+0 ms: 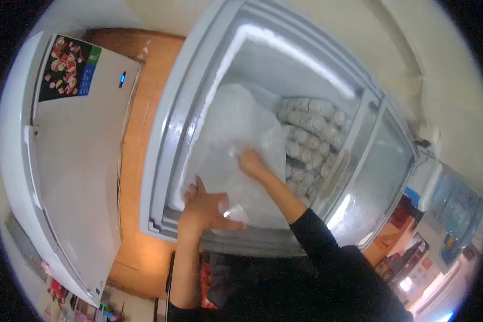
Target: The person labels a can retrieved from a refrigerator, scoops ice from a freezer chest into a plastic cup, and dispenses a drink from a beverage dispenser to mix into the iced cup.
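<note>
A chest freezer (173,126) stands before me with its sliding glass lid (367,174) pushed to the right. Inside, a large whitish, see-through plastic bag (228,121) covers the left part; what lies beneath it cannot be made out. My left hand (205,210) rests at the near edge of the bag, fingers spread apart. Over the bag's middle, my right hand (250,162) is closed, with a bit of the plastic pinched in its fingers. Rows of pale bottles or cans (311,131) are stacked beside the bag on the right.
White frost (263,35) lines the freezer's inner rim. To the left is a white upright appliance (83,139) with a food picture on it. A water dispenser bottle (456,198) stands at the far right. Orange floor tiles (150,91) show between the two appliances.
</note>
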A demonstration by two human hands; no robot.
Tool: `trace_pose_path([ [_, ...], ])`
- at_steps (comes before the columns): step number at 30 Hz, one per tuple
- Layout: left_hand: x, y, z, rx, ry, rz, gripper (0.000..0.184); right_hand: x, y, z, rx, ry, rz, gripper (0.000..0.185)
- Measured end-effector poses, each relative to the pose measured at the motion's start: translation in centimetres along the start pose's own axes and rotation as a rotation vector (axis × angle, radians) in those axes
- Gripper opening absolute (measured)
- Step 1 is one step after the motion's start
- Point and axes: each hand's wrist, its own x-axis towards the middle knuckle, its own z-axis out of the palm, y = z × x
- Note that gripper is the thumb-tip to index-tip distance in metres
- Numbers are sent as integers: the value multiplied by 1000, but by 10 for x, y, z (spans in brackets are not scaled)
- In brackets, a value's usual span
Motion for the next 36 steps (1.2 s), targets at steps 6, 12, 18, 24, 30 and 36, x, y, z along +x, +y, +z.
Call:
trace_pose_path([
  [6,1,-16,5,-242,254,20,82,-7,-76,-62,287,-324,294,57],
  [12,-10,5,-5,-191,248,-17,79,1,-72,-74,294,-175,77,56],
  [18,-3,-6,9,-184,260,118,79,-13,-39,-27,267,-234,53,52],
  [24,-10,2,6,-117,242,88,79,-27,-27,-9,426,-413,203,49],
  [30,-12,14,7,-60,230,60,78,-27,-114,-89,251,-91,-71,52],
  [36,-7,8,23,-59,242,143,74,-29,-52,-24,125,-191,40,50],
])
